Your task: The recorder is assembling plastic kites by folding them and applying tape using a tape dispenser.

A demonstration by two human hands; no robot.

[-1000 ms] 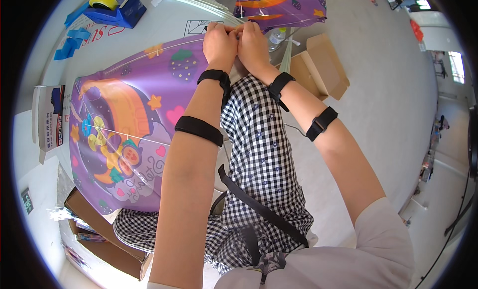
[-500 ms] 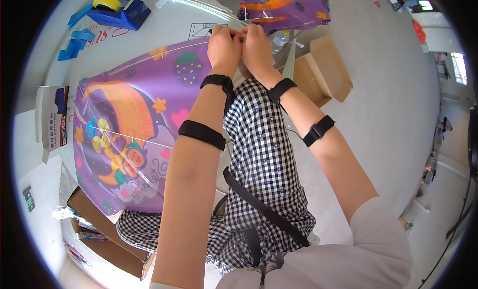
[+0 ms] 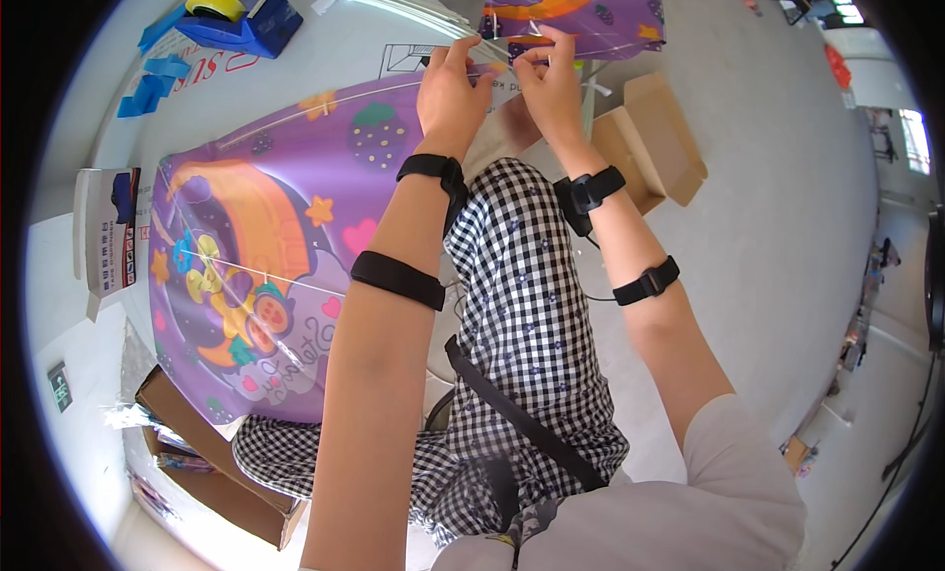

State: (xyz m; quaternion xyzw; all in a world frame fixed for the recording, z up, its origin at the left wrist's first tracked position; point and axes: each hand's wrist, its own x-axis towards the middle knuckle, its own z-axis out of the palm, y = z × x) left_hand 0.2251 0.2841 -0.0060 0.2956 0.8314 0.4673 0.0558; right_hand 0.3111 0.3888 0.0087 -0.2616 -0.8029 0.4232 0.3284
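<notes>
A purple printed sheet (image 3: 379, 182) with moon, star and strawberry pictures lies at the left, thin white rods along it, like a kite. My left hand (image 3: 455, 103) is closed at its far right corner, with thumb and fingers bent around the edge. Just to the right, my right hand (image 3: 553, 98) is raised apart from the left one. Its fingers are curled toward the thumb, and a small white bit shows by the fingertips; what it holds is too small to make out. Beyond it lies a second purple printed sheet (image 3: 615, 15).
A blue tape dispenser (image 3: 239, 28) with yellow tape stands at the far left, near blue strips (image 3: 153, 89). Pale thin rods (image 3: 418, 8) lie bundled at the back. An open cardboard box (image 3: 655, 143) sits at the right, another brown box (image 3: 212, 473) at the lower left.
My hands were together at the sheet's corner and have come apart. The right one has moved right and its fingers have lifted; the left has stayed near the corner.
</notes>
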